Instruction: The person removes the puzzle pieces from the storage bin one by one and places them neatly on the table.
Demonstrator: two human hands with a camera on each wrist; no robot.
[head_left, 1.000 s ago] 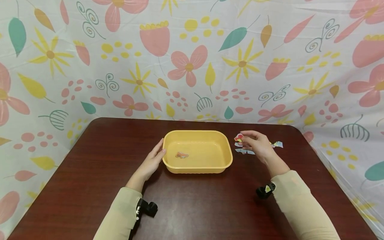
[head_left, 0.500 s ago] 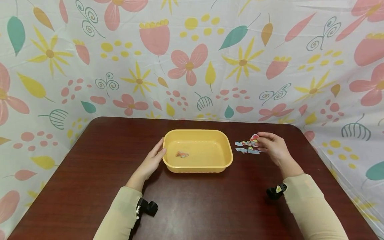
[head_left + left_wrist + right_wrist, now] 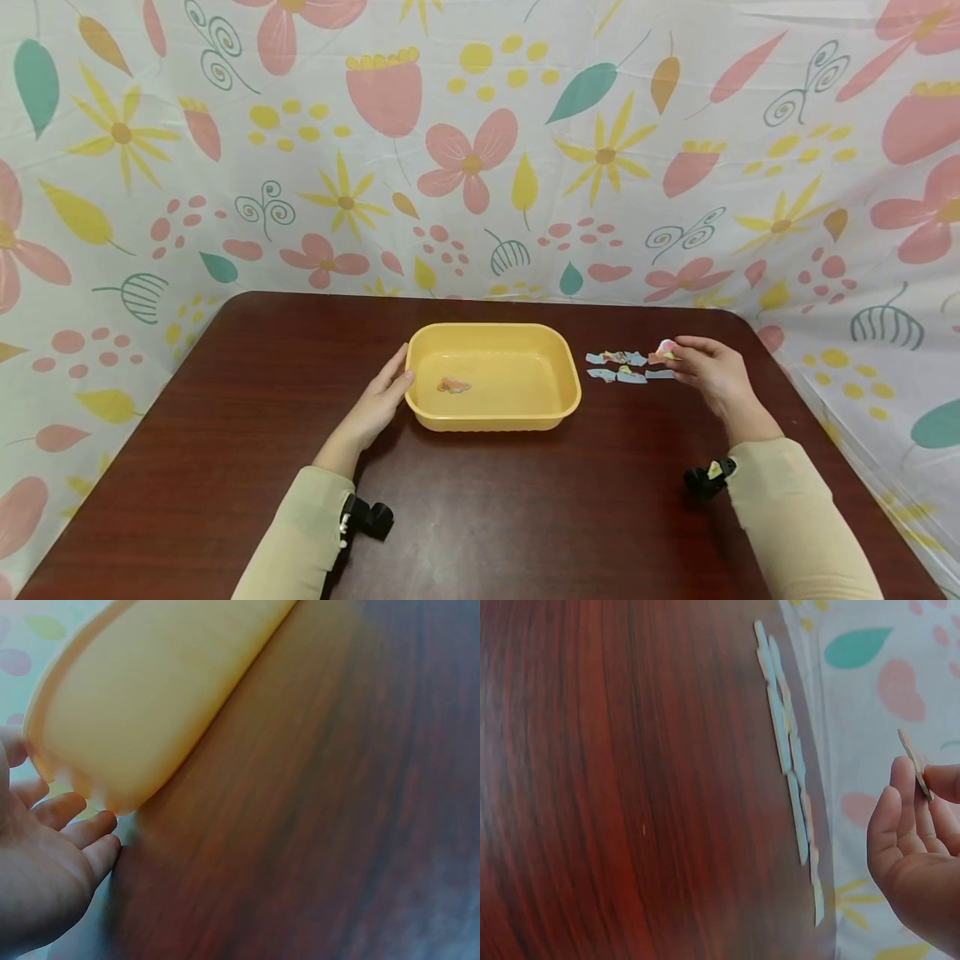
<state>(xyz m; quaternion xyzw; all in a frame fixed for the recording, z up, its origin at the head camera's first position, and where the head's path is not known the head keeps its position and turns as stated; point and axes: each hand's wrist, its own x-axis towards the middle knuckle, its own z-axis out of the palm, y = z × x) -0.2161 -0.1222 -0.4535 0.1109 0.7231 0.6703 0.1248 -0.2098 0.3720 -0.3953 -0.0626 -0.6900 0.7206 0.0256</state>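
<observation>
A flat, irregular puzzle piece (image 3: 665,351), red and pink on its printed side, is pinched between the thumb and fingers of my right hand (image 3: 712,373). In the right wrist view the same puzzle piece (image 3: 916,766) shows edge-on, above the table. Below and left of that hand, several light-blue puzzle pieces (image 3: 631,377) lie in two rows. My left hand (image 3: 378,408) rests against the left end of a yellow plastic tray (image 3: 491,424). The left wrist view has its relaxed fingertips touching the outside of the tray wall (image 3: 127,705).
One orange-brown piece (image 3: 453,386) lies inside the tray, left of its middle. Everything stands on a dark reddish-brown table (image 3: 480,517) with rounded far corners. Behind it hangs a white cloth (image 3: 465,242) printed with flowers and leaves.
My right hand has moved to the right with the puzzle piece, from near the tray to the right end of the rows, uncovering pieces there. The left hand and tray have stayed put.
</observation>
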